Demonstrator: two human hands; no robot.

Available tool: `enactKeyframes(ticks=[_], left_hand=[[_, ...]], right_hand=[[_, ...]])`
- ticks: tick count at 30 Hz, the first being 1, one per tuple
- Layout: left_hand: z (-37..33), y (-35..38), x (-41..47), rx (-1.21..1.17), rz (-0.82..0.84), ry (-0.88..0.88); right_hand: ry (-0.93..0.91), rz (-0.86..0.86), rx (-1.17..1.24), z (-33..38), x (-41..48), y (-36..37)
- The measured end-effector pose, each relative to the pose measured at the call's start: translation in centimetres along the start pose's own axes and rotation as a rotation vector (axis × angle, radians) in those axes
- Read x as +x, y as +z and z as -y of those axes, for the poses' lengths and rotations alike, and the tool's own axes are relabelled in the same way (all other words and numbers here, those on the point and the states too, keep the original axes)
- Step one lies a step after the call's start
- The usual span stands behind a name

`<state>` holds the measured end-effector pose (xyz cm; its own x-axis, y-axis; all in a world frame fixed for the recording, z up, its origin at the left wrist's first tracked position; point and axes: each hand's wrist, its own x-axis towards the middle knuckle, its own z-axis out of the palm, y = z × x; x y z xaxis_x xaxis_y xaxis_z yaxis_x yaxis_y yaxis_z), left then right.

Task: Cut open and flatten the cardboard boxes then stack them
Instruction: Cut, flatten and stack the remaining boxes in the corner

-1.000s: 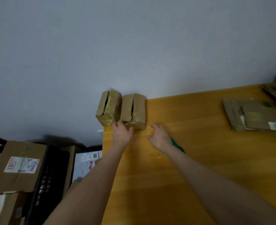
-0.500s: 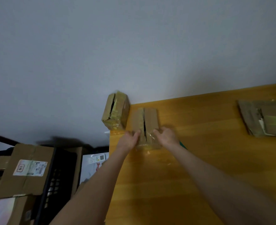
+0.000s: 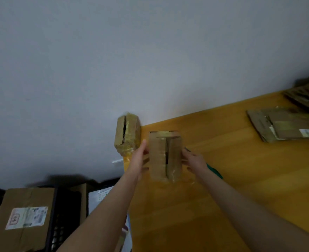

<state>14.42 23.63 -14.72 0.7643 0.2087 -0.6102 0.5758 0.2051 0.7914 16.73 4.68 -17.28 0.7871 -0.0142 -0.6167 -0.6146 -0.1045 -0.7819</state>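
Head view: box [image 3: 165, 155] lengthwise away, between hands [image 3: 193, 159].

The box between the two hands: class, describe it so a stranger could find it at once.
Start at the wooden table and go to its far left corner by the wall. The box stands between the left hand and right hand; its twin at the very corner is untouched.

Two bare forearms, no sleeves, slim fingers [image 3: 144, 144]
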Motion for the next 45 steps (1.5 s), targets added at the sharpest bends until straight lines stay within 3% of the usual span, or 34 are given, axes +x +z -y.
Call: enactKeyframes(ticks=[9,13,18,21,24,27,31,37,41,45], left_hand=[[-2.2,-0.3,-1.6,0.130,0.197,0.067],[-2.3,-0.6,-1.6,0.322,0.271,0.121],[-1.0,0.1,-0.9,0.643,0.287,0.172],[0.5,1.0,-0.1,1.105,0.227,0.237],[2.0,2.9,0.3,1.475,0.104,0.219],[2.6,5.1,0.7,1.518,0.024,0.208],[2.9,6.2,1.9,1.520,-0.027,0.136],[3.4,2.7,1.9,1.904,0.146,0.450],[3.2,2.3,1.4,1.812,0.145,0.339],[3.7,3.8,0.6,1.705,0.037,0.290]], right_hand=[[0.094,-0.040,0.198,2.0,-2.5,-0.2],[0.006,-0.097,0.177,0.8,-2.5,-0.4],[-0.114,-0.111,-0.210,-1.8,-2.6,-0.4],[-0.134,-0.060,-0.412,-3.0,-2.3,-0.1],[-0.162,-0.158,-0.570,-3.5,-1.5,-0.9],[-0.145,-0.255,-0.712,-3.7,-0.1,-2.8],[-0.170,-0.268,-1.076,-4.6,2.4,-4.5],[-0.115,-0.291,-1.192,-5.9,4.1,-4.5],[-0.007,-0.152,-1.049,-5.4,3.4,-4.6],[0.108,-0.037,-0.359,-4.2,2.1,-4.2]])
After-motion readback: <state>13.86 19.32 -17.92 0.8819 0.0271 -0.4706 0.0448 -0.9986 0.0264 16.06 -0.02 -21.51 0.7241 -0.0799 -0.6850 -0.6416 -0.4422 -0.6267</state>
